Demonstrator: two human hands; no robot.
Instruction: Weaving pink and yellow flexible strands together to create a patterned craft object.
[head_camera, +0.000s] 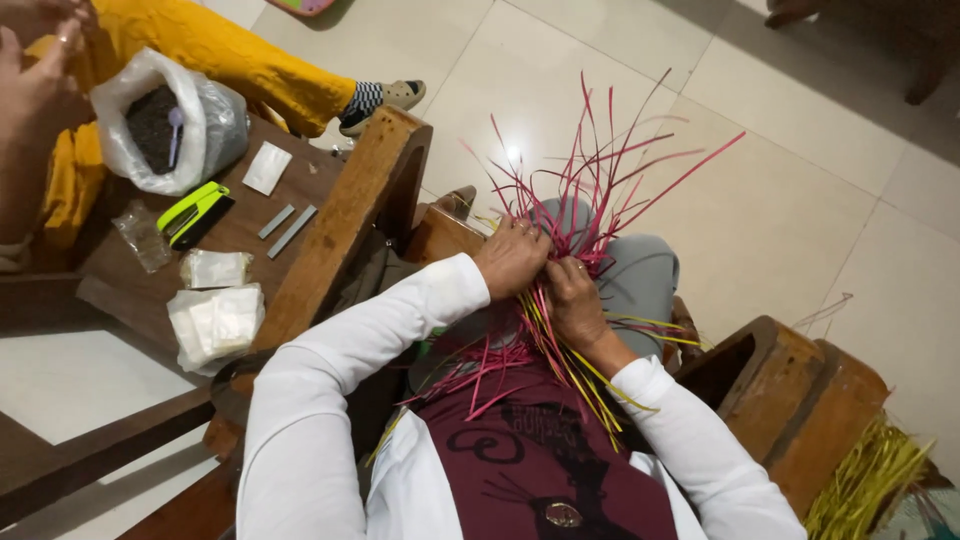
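Both hands sit side by side over the person's lap, each pinching into a bundle of pink and yellow strips (580, 210) that fans upward past the knees and trails down across the maroon apron. The left hand (512, 258) grips the strands with fingers curled; the right hand (575, 300) closes on them just beside it. On the wooden counter (250, 225) lie a plastic bag of dark grains (165, 120), a green stapler (192, 213) and folded white packets (215, 322).
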